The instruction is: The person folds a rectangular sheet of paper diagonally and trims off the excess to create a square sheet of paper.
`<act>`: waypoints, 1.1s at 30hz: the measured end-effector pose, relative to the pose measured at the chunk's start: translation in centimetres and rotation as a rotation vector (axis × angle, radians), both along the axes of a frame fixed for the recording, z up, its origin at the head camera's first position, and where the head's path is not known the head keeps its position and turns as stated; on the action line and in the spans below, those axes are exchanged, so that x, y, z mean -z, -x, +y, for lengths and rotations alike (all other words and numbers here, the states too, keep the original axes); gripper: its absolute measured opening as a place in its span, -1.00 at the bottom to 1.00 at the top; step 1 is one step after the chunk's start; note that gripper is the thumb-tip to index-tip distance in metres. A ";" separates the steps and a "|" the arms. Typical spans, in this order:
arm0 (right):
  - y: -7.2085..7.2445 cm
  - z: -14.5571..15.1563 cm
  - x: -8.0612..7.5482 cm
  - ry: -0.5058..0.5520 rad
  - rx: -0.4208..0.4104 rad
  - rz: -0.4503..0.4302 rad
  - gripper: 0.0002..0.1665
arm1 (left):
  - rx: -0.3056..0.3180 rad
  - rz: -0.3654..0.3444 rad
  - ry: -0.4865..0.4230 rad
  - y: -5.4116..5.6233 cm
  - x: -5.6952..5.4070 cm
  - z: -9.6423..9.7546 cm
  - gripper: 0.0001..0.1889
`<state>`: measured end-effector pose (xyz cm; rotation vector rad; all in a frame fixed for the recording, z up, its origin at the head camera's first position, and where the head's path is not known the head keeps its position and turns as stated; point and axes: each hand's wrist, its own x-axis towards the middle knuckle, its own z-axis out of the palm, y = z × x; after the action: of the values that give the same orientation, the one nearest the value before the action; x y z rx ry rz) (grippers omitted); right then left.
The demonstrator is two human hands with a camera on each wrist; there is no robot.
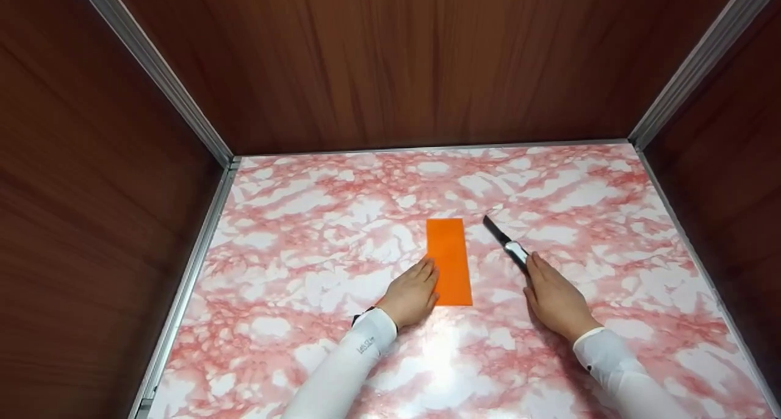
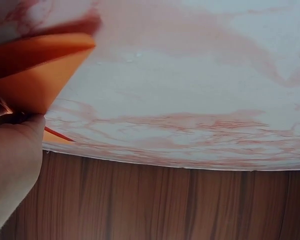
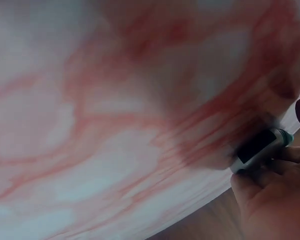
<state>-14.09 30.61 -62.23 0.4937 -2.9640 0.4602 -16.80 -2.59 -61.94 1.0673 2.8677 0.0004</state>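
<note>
An orange folded sheet of paper (image 1: 449, 263) lies upright in the head view, near the middle of the table. My left hand (image 1: 410, 294) holds it at its lower left edge, with the fingertips overlapping the paper. In the left wrist view the layers of the orange paper (image 2: 35, 87) gape apart beside the hand (image 2: 15, 160); part of the grip is hidden. To the right, my right hand (image 1: 558, 300) grips a utility knife (image 1: 517, 252) with a white and black handle. Its long dark blade points up and left, apart from the paper. The handle (image 3: 260, 150) shows in the right wrist view.
The table (image 1: 293, 297) has a red and white marbled top. Brown wood-grain panels (image 1: 396, 65) stand at the back and both sides, joined by metal corner strips (image 1: 177, 89). A bright reflection lies on the tabletop below the paper.
</note>
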 end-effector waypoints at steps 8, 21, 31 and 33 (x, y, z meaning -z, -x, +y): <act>-1.1 -1.4 0.1 0.018 -0.006 0.062 -0.32 | 0.003 0.004 0.006 0.0 0.0 0.0 -0.40; -0.3 -2.4 -0.7 0.095 0.082 0.013 -0.31 | -0.007 -0.017 0.001 0.0 0.1 0.0 -0.40; 2.0 -4.0 -1.3 0.064 0.158 -0.016 -0.31 | -0.013 0.001 -0.018 0.0 0.2 0.0 -0.40; 2.2 -4.1 -1.3 0.073 0.174 -0.013 -0.41 | -0.021 -0.002 -0.024 0.0 0.1 0.0 -0.40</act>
<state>-16.24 26.52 -60.89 0.2244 -2.9550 0.5520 -16.76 -2.60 -62.06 1.0413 2.8845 0.0375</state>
